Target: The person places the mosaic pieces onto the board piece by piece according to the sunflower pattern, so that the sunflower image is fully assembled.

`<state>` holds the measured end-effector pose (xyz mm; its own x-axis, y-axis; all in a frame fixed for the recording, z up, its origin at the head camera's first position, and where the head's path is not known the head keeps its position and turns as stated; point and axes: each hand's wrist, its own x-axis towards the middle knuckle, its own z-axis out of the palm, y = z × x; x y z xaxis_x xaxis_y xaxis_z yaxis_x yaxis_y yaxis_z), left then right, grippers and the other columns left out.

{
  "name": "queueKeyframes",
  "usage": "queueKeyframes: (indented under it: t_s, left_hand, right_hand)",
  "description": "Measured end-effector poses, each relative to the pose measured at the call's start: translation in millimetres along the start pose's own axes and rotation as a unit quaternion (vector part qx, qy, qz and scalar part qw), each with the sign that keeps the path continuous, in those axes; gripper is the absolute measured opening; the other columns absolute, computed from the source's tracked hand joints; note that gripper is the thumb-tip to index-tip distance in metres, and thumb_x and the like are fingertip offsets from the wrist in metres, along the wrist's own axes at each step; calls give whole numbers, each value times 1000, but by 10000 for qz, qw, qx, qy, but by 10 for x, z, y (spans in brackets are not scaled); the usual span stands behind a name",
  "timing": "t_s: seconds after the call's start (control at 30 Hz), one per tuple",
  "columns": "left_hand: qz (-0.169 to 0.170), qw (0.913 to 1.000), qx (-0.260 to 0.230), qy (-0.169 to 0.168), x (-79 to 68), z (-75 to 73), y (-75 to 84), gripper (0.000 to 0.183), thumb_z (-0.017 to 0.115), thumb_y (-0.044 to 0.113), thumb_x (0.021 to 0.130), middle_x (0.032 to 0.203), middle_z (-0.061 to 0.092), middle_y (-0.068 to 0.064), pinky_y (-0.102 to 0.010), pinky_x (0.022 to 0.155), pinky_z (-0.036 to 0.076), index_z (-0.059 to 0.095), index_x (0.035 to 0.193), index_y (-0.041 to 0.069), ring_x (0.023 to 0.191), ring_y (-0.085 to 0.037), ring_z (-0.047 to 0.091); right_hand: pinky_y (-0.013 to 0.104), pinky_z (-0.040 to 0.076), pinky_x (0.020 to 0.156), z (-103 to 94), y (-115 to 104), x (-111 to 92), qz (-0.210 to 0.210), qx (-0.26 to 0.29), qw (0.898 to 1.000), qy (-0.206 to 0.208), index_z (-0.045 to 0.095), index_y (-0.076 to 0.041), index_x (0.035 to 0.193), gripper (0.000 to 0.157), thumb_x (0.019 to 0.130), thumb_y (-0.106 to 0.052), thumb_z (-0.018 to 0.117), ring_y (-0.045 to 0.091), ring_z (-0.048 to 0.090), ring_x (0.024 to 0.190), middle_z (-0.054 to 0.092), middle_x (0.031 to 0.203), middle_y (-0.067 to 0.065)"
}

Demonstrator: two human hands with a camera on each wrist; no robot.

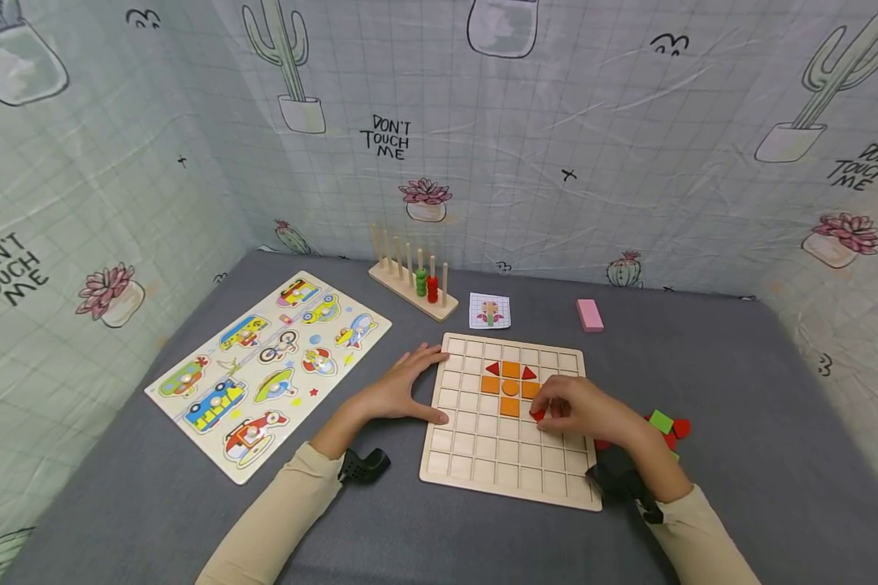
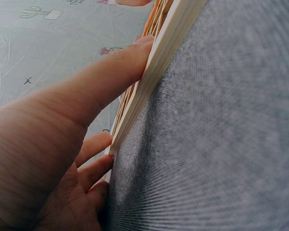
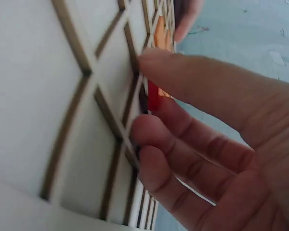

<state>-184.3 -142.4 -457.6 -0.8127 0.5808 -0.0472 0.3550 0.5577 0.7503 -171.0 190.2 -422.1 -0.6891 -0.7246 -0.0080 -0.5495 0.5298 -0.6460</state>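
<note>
A wooden grid board (image 1: 475,463) lies on the grey table. My left hand (image 1: 395,390) is spread along its left side, with thumb and fingertips against the edge; the left wrist view shows the thumb (image 2: 120,67) on the rim. Over the board, my right hand (image 1: 593,409) pinches a small red piece (image 3: 153,95) between thumb and index finger, just below the right orange square (image 1: 530,390). An orange circle (image 1: 510,387) sits in a cell amid several orange squares. A red triangle (image 1: 493,368) lies at upper left of this cross, another red triangle (image 1: 529,373) at upper right.
Loose red and green pieces (image 1: 661,421) lie right of the board, partly behind my right forearm. Behind it are a pattern card (image 1: 489,311), a pink block (image 1: 589,315) and a peg stand (image 1: 413,290) with green and red beads. A vehicle puzzle (image 1: 267,374) lies left.
</note>
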Motion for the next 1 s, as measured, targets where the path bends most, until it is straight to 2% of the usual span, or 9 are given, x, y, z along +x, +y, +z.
queueKeyframes:
  t_s: [0.13, 0.57, 0.83, 1.0]
  left_hand:
    - [11, 10000, -24, -5, -5, -4, 8, 95, 85, 32, 75, 160, 22, -14, -50, 122, 0, 34, 151, 7, 150, -33, 4]
    - [25, 10000, -37, -20, -14, -9, 21, 95, 85, 32, 75, 160, 22, -15, -50, 122, 1, 34, 151, 7, 150, -33, 4]
    - [11, 10000, -14, -22, -4, 5, 7, 95, 85, 33, 75, 160, 21, -13, -49, 122, 1, 34, 151, 8, 150, -32, 3]
    - [-3, 10000, -43, -15, -5, -1, 13, 95, 85, 32, 75, 160, 21, -14, -49, 122, 0, 34, 151, 7, 150, -32, 3]
  right_hand:
    - [22, 50, 62, 30, 3, 22, -27, -72, 9998, 156, 71, -7, 93, 14, 82, -8, 79, 12, 54, 72, 63, 89, 1]
    - [23, 49, 63, 74, -40, 65, 142, -108, 9995, 274, 72, -9, 93, 10, 85, -13, 76, 14, 53, 74, 64, 90, 1]
    - [24, 49, 63, 97, -32, 95, 85, -256, 9991, 329, 71, -8, 91, 8, 85, -9, 76, 15, 52, 74, 63, 88, 0]
    - [23, 48, 62, 93, -9, 99, -27, -201, 9991, 373, 71, -9, 91, 8, 85, -12, 76, 13, 52, 73, 63, 88, 0]
